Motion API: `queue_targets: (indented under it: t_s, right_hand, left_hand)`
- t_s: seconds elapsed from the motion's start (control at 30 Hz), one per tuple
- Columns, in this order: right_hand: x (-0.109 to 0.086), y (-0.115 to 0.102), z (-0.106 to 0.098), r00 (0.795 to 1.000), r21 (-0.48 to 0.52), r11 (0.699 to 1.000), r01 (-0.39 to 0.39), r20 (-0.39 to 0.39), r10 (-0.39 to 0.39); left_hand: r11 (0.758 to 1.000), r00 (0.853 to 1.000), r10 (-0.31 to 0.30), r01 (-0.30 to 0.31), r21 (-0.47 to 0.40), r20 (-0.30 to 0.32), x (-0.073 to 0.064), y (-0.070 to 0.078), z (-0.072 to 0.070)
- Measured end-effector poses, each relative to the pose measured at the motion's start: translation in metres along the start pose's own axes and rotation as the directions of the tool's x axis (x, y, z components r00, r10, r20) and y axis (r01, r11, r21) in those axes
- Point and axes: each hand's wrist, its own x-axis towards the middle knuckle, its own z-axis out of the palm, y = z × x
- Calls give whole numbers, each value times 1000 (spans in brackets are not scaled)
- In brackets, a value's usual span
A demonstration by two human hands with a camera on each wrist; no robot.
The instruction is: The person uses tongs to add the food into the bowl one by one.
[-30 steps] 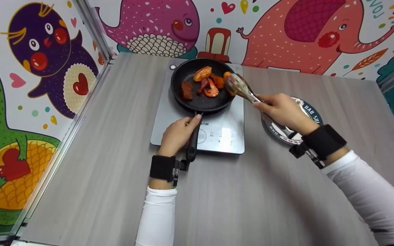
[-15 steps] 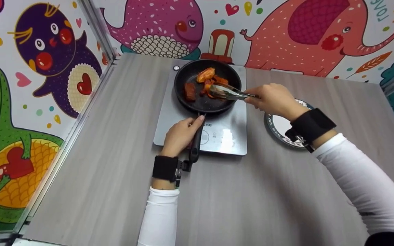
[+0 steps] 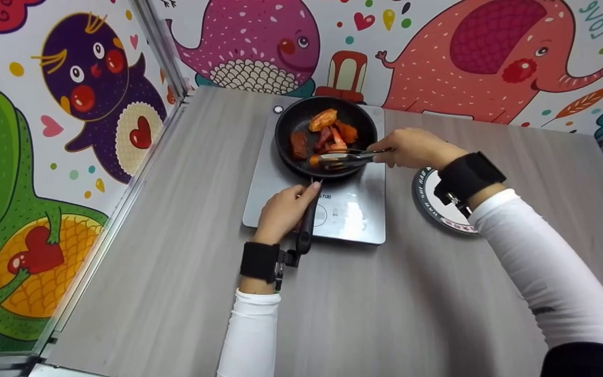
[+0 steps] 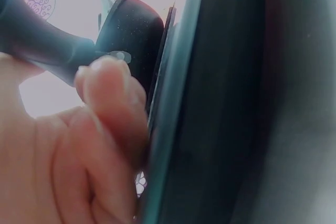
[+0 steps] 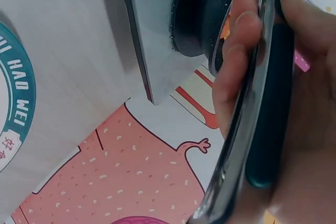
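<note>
In the head view my left hand (image 3: 285,215) grips the black handle (image 3: 306,230) of a frying pan (image 3: 297,116). The left wrist view shows that hand's curled fingers (image 4: 113,98) close under the handle. My right hand (image 3: 415,148) holds metal tongs (image 3: 356,156) from the pan's right side. Their tips are low inside the front of the pan, beside a small orange piece (image 3: 314,160). Also in the pan lie a shrimp (image 3: 337,140), a browned wing-like piece (image 3: 323,120), a dark reddish slab of meat (image 3: 298,145) and an orange chunk (image 3: 347,132). Dark grip pads (image 5: 270,114) on the tongs show in the right wrist view.
Under the pan is a silver induction cooker (image 3: 267,201) on a wood-grain table (image 3: 191,235). A round plate with a lettered dark rim (image 3: 427,201) stands right of it, partly beneath the right forearm. Cartoon-printed walls (image 3: 364,78) border the table at the back and left.
The tongs have swung from the pan's right rim, over the food in the middle, to the front of the pan. The left hand keeps its grip on the handle.
</note>
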Motion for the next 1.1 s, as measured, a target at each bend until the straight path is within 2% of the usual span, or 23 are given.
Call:
queue_targets:
  t_s: [0.17,0.33,0.63,0.87,1.1]
  right_hand:
    - [12,1,-9,994,66,998,19,110,-26]
    - [21,1,-19,983,88,996,23,179,-38]
    - [33,1,-32,950,147,989,-11,311,-36]
    - [28,-2,-36,935,141,986,-91,353,36]
    - [18,-7,-41,938,113,991,-68,344,25]
  left_hand:
    - [1000,1000,-1,2,16,-11,-1,0,0]
    - [999,1000,-1,1,35,-6,-1,1,0]
    - [1000,1000,-2,3,30,-11,-1,1,0]
    - [1000,1000,-11,11,17,2,-2,3,1]
    - [999,1000,-22,22,31,-7,-1,1,-1]
